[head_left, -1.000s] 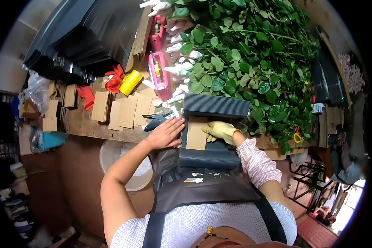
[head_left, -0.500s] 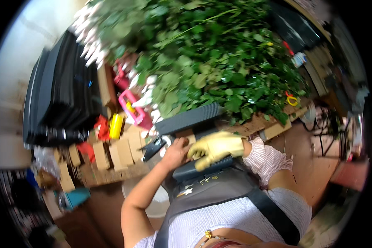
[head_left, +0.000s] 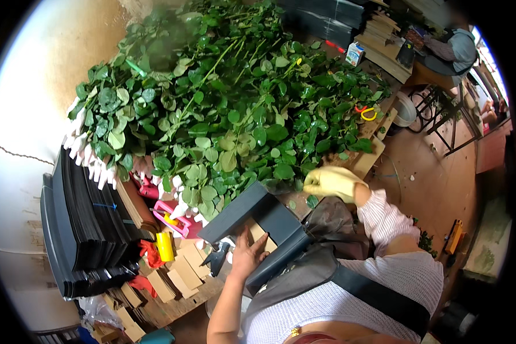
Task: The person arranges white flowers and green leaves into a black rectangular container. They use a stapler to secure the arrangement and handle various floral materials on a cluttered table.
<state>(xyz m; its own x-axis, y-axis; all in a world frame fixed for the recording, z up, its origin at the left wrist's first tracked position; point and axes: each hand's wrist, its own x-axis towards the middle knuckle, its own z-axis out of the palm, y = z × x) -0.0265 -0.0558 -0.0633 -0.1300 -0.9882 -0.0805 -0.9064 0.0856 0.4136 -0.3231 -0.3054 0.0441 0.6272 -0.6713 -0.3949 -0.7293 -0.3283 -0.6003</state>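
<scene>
My bare left hand [head_left: 247, 255] lies with its fingers spread on a brown cardboard piece [head_left: 255, 230]. That piece sits inside a dark grey board folded up like a trough [head_left: 286, 232], just in front of my apron. My right hand [head_left: 331, 182], in a pale yellow glove, is beyond the board's right end, beside the edge of a big heap of leafy green stems [head_left: 235, 120]. Its fingers are curled in, and whatever they may hold is hidden. A dark clamp-like tool [head_left: 217, 258] rests left of the board, near my left wrist.
Tall stacks of black sheets [head_left: 92, 223] stand at the left. Nearby are a pink-handled tool [head_left: 175, 218], a yellow roll [head_left: 164, 246] and cardboard pieces [head_left: 180, 272]. Yellow-handled scissors [head_left: 368, 114] lie by the heap's right edge. Another person [head_left: 461, 49] is at the far right.
My right hand has moved away from my left hand, rightward to the heap's edge. The folded board's inside now shows, and my left fingers have spread on the cardboard. The view has turned.
</scene>
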